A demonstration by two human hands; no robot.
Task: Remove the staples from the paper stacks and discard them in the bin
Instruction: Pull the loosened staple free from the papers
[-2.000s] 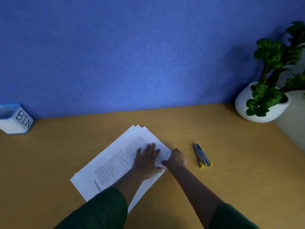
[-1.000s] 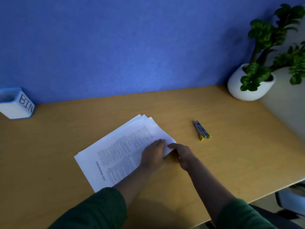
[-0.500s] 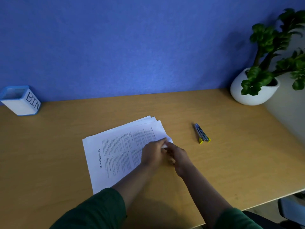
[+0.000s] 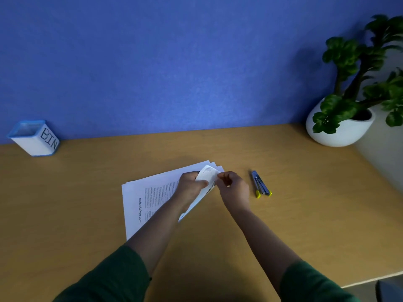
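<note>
A stack of printed white paper (image 4: 150, 192) lies in the middle of the wooden desk (image 4: 87, 203). Its right corner (image 4: 208, 172) is lifted and folded back. My left hand (image 4: 189, 185) grips that raised corner, thumb on top. My right hand (image 4: 232, 187) pinches at the corner's edge with curled fingers; any staple there is too small to see. A white bin (image 4: 36, 138) with a blue rim, marked BIN, stands at the far left against the wall. A blue metal staple remover (image 4: 260, 185) with yellow tips lies just right of my right hand.
A green plant in a white pot (image 4: 340, 129) stands at the desk's back right corner. A blue wall (image 4: 174, 62) backs the desk. The desk's front right edge (image 4: 370, 280) shows at the lower right.
The paper stack has turned on the desk. My left hand went from pressing flat on the sheets to gripping the lifted right corner, and my right hand rose to pinch at it.
</note>
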